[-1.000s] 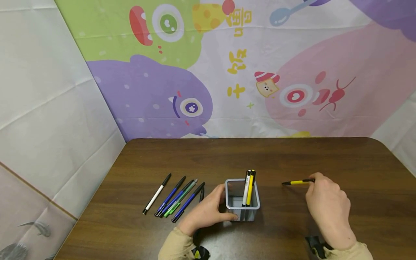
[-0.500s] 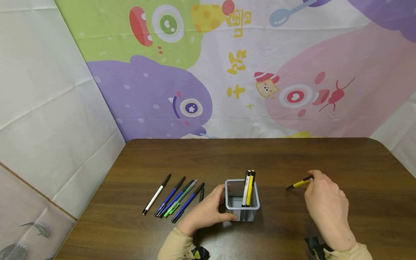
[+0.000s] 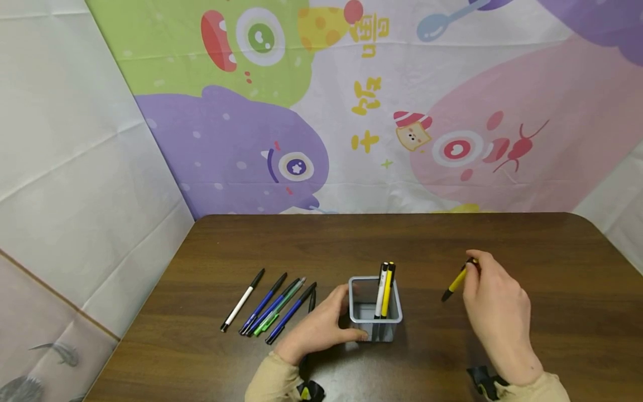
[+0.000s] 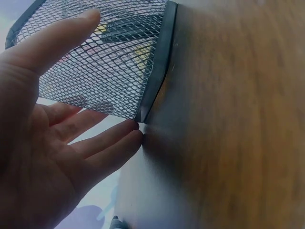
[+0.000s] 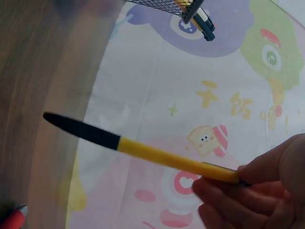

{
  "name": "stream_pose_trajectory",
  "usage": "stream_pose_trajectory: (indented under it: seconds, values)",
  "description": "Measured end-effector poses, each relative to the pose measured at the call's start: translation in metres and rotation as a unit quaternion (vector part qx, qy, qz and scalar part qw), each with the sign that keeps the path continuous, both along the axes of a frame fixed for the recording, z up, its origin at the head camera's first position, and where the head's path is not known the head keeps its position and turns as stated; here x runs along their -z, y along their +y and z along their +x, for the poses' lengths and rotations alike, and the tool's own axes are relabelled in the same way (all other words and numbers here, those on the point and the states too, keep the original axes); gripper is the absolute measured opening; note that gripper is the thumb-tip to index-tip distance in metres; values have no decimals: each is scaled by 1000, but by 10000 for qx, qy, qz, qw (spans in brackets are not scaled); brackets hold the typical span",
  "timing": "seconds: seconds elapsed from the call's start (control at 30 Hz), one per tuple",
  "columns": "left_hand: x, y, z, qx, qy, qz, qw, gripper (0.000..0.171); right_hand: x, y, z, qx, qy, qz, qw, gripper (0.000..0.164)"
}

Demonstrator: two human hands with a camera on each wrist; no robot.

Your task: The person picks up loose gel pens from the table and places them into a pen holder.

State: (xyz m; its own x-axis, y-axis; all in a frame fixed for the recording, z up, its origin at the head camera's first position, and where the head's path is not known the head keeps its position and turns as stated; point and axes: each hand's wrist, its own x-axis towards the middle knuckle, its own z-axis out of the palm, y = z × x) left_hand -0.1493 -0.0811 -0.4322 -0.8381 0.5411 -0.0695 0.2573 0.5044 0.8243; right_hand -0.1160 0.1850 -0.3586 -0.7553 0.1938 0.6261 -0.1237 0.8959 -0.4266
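Note:
My left hand (image 3: 321, 328) holds the square mesh pen holder (image 3: 375, 330) at its near left corner. In the left wrist view the thumb lies along one mesh side (image 4: 109, 67) and the fingers along another. A white pen (image 3: 380, 290) and a yellow pen (image 3: 387, 291) stand in the holder, leaning on its right side. To the right of it, my right hand (image 3: 499, 312) pinches a yellow pen (image 3: 456, 282) near one end between thumb and fingers. The pen's black tip (image 5: 83, 130) points down and left, seemingly just off the table.
Left of the left hand lie a white pen (image 3: 243, 300), several blue pens (image 3: 263, 304) and a green pen (image 3: 281, 307); a black pen (image 3: 312, 300) is partly hidden by the hand. The brown table (image 3: 402, 240) meets a printed cloth (image 3: 351, 184). A red tip (image 5: 14, 218) shows in the right wrist view.
My right hand has moved slightly left and upward, and the yellow pen has swung from nearly level to steeply tilted, tip down. The left hand and the holder have stayed put.

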Motion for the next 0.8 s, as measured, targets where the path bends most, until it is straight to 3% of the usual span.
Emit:
stream_pose_trajectory:
  seconds: [0.47,0.57,0.8]
  values:
    - [-1,0,0,29,22,-165,9999,82,-4,-8,0,-561,1362,-224,9888,26]
    - [-1,0,0,52,-71,-38,10000,82,-7,-12,2,-670,1826,-520,9795,27]
    - [-1,0,1,49,-296,184,9994,82,-12,-25,6,-704,2994,-1225,9436,25]
